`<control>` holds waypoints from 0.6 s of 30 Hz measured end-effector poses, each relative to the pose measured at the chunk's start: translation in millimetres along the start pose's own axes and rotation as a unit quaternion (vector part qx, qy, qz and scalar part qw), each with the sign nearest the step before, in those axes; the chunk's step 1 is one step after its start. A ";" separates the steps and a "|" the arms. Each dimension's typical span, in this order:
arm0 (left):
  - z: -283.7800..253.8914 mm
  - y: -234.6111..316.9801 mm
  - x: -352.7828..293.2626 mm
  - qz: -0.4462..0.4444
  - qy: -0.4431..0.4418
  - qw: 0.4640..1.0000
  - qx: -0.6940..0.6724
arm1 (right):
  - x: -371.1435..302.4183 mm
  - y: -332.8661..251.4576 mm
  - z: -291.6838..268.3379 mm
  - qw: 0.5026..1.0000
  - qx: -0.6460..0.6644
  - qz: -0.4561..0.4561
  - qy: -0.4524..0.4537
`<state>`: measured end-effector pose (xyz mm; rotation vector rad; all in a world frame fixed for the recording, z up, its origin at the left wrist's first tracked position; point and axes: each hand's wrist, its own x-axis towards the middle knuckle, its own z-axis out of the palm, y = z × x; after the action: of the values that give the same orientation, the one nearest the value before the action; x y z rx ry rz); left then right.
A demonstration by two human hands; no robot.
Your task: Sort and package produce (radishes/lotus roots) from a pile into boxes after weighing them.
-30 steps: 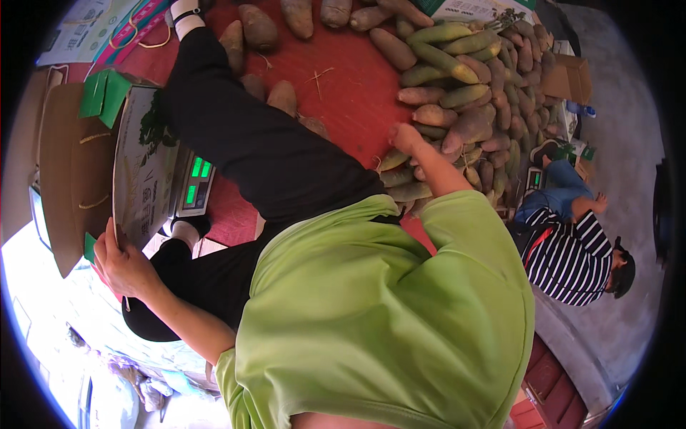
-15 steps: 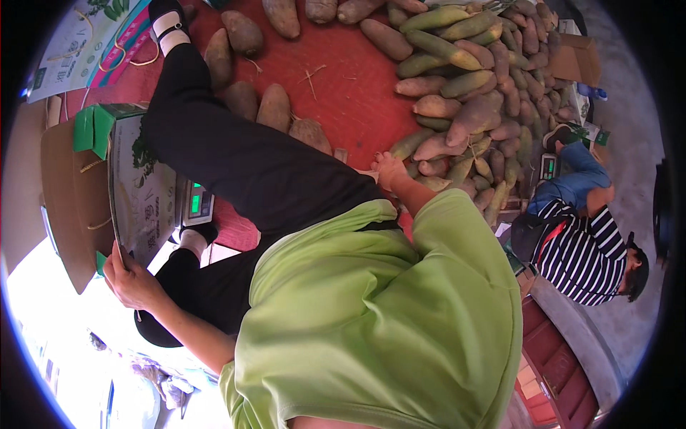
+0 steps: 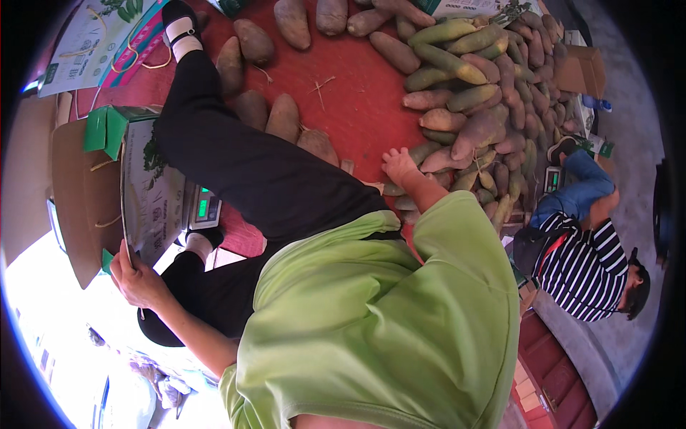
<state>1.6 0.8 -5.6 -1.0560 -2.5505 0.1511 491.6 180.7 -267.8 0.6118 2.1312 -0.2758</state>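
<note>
My left hand (image 3: 141,282) grips the near edge of an open cardboard box (image 3: 146,193), thumb and fingers on either side of its wall. The box is printed pale outside, with brown inner flaps and green corners, and stands on a digital scale (image 3: 206,207) with a lit green display. My right hand (image 3: 400,166) is by the near left edge of a heap of radishes (image 3: 475,132), fingers apart, with nothing visible in it. The radishes are long, some green, others brownish pink. Whether the hand touches one beneath it I cannot tell.
Several larger brown roots (image 3: 284,118) lie on the red floor covering (image 3: 336,79), beside my stretched leg (image 3: 243,136). A printed carton (image 3: 93,43) with cord handles is at the far left. A person in a striped shirt (image 3: 582,268) sits at the right, near another scale (image 3: 552,179).
My right hand has shifted slightly right and its fingers now show more plainly, raised at the heap's edge. My left hand keeps its hold on the box. The whole view has shifted slightly.
</note>
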 end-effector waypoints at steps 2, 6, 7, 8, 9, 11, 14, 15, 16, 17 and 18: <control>-2.5 -3.2 -0.9 -0.002 0.003 1.000 -0.011 | 5.5 2.7 1.0 1.000 0.002 0.018 0.013; 10.6 -9.7 -0.4 0.038 0.019 0.999 -0.004 | 6.9 27.4 -10.7 0.990 0.056 0.107 0.072; 5.7 -5.5 -0.6 0.025 0.011 1.000 -0.009 | 10.0 36.7 -17.0 0.981 0.082 0.147 0.094; 3.3 -1.9 -1.1 0.004 0.005 1.000 -0.020 | 12.6 47.0 -22.4 0.969 0.109 0.186 0.117; -0.6 0.4 -1.0 0.003 0.004 1.000 -0.017 | 13.3 57.3 -25.5 0.955 0.138 0.202 0.168; -2.5 4.1 0.4 0.004 0.005 1.000 -0.025 | 10.1 73.6 -32.1 0.913 0.214 0.244 0.249; -6.6 4.5 0.6 -0.004 0.003 0.999 -0.037 | 7.1 78.3 -75.9 0.860 0.314 0.289 0.279; -8.0 5.5 0.6 -0.009 -0.001 0.999 -0.038 | 3.2 76.7 -94.1 0.855 0.316 0.285 0.298; -9.3 5.8 0.6 -0.013 -0.006 0.999 -0.039 | 5.2 75.2 -105.6 0.857 0.312 0.275 0.304; -11.0 5.3 0.5 -0.022 -0.014 0.999 -0.038 | 8.2 74.6 -115.4 0.832 0.350 0.252 0.348; -10.9 4.9 0.4 -0.021 -0.014 0.999 -0.042 | 7.2 73.6 -128.9 0.804 0.385 0.231 0.390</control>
<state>8.7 4.2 3.4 -1.0368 -2.6236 0.0480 436.4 298.3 -195.5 1.9745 2.4718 -0.7228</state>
